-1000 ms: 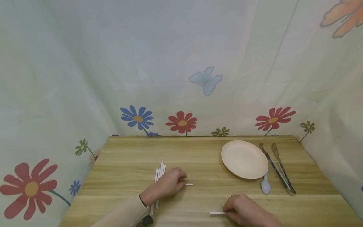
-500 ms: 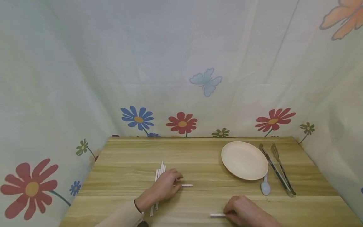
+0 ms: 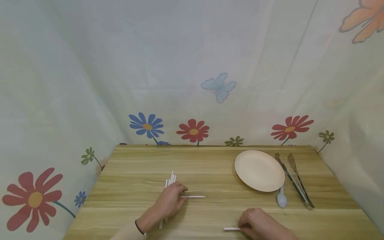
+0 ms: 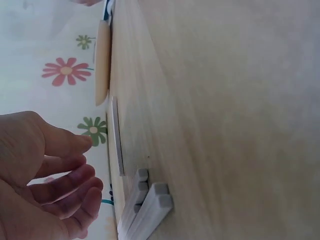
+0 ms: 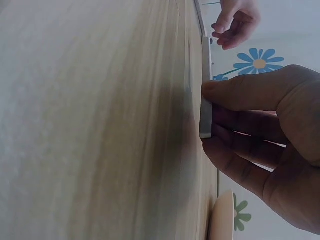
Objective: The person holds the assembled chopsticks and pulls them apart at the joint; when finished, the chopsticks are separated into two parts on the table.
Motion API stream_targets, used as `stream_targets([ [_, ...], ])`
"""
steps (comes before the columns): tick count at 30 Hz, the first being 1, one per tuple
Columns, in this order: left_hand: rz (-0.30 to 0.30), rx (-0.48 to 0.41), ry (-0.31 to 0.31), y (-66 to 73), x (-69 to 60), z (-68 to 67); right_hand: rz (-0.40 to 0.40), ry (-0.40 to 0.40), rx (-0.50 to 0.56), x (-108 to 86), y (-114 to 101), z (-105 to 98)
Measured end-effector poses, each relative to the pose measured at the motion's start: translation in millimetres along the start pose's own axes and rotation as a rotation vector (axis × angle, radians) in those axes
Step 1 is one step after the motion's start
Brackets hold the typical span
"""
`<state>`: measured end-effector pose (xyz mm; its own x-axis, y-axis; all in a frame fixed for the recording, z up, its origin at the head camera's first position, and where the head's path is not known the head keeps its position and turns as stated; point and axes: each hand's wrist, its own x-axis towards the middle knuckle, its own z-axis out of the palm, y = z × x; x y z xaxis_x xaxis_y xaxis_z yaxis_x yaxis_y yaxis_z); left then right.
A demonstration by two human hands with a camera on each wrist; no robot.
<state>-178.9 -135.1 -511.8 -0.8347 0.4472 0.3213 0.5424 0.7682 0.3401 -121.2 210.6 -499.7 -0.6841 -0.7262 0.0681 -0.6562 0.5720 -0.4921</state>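
Note:
My left hand [image 3: 171,201] hovers over several white, square-ended sticks [image 3: 166,183] bunched on the wooden table; it covers their middle in the head view. Its fingers are loosely bent with nothing between them in the left wrist view, where the blunt stick ends [image 4: 160,200] show below the fingertips. Just right of this hand, a single thin white stick [image 3: 194,196] lies crosswise on the table. Near the front, my right hand [image 3: 259,222] pinches another white stick [image 5: 206,115] between thumb and fingers, low over the tabletop. One end of it points left.
A round cream plate [image 3: 259,171] lies at the back right of the table [image 3: 207,166]. Beside it are a pale spoon [image 3: 282,200], partly hidden by the plate, and metal tongs [image 3: 295,183]. A flowered curtain [image 3: 192,66] encloses the back and sides.
My left hand has drawn back to the left and slightly toward me, uncovering more of the single crosswise stick. The right hand keeps its pinch on its stick and has barely moved.

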Motion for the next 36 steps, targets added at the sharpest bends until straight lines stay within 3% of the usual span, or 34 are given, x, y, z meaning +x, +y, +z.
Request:
stream_targets([
  [16,-0.093,0.075,0.058,0.1,-20.2,-6.4,0.034,-0.064,0.040,0.8,4,1],
  [25,-0.188,0.072,0.022,0.4,-27.0,-8.5,-0.052,-0.042,-0.004,0.8,7,4],
  [36,-0.265,0.057,-0.016,-6.0,-26.8,-8.2,-0.037,-0.053,0.006,0.3,7,4],
])
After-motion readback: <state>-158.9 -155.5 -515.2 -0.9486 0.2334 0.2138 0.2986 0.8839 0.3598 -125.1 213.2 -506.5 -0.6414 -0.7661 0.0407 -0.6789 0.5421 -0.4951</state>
